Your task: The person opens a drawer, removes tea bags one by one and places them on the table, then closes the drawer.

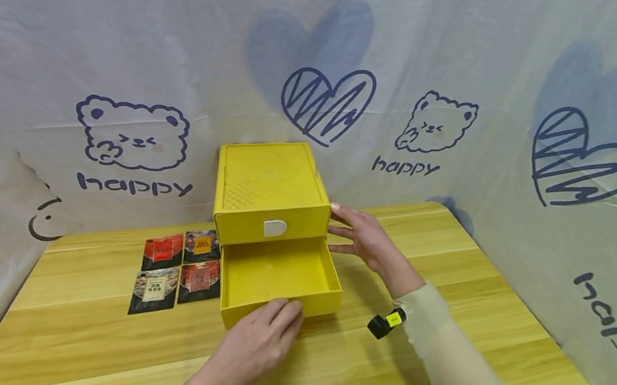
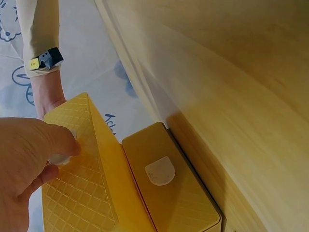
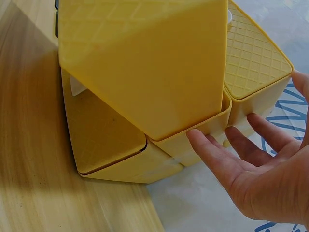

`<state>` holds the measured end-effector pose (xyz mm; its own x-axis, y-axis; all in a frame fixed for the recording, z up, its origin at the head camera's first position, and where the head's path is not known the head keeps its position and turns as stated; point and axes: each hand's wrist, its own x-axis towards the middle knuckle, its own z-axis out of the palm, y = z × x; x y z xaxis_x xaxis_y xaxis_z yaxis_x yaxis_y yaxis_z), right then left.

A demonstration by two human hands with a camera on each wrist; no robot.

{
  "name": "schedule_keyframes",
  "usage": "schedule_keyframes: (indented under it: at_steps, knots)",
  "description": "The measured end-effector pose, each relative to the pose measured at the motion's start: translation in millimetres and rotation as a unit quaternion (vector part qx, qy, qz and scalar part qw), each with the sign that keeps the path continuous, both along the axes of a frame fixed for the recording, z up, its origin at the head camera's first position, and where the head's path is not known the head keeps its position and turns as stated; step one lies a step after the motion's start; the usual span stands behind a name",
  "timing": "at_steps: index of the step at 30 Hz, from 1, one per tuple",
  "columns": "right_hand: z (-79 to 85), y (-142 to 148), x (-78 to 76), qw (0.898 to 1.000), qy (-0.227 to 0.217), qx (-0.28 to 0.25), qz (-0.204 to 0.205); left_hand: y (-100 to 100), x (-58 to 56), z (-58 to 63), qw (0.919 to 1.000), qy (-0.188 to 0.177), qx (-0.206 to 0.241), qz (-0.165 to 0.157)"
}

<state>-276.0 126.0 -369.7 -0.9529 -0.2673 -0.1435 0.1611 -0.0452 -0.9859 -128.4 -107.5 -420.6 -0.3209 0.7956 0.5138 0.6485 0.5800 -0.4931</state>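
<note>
A yellow drawer cabinet (image 1: 272,177) stands against the back cloth. Its middle drawer (image 1: 321,306) is pulled well out, the yellow floor showing inside. The top and bottom drawers (image 2: 169,188) are closed, each with a white tab. My left hand (image 1: 262,337) is at the front of the pulled-out drawer, and in the left wrist view its thumb and fingers pinch the white handle tab (image 2: 60,158). My right hand (image 1: 368,243) rests with spread, fairly straight fingers (image 3: 215,152) against the cabinet's right side.
Several dark seasoning packets (image 1: 151,290) with red, orange and pale labels lie in two rows left of the cabinet. The wooden table (image 1: 74,346) meets a printed cloth (image 1: 213,57) behind and at the right. A small black camera (image 1: 381,326) is strapped to the right wrist.
</note>
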Motion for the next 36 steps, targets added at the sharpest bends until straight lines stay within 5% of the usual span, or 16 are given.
schedule_keyframes:
  at_steps: [28, 36]
  knots:
    - [-0.5, 1.0, 0.0, 1.000, -0.002, -0.005, -0.004, -4.5, -29.7, -0.5, 0.9986, -0.038, 0.036, 0.005]
    - [0.0, 0.6, 0.7, 1.000, -0.004, -0.014, -0.002, -4.4, -39.3, 0.6, 0.9992, -0.015, 0.032, 0.019]
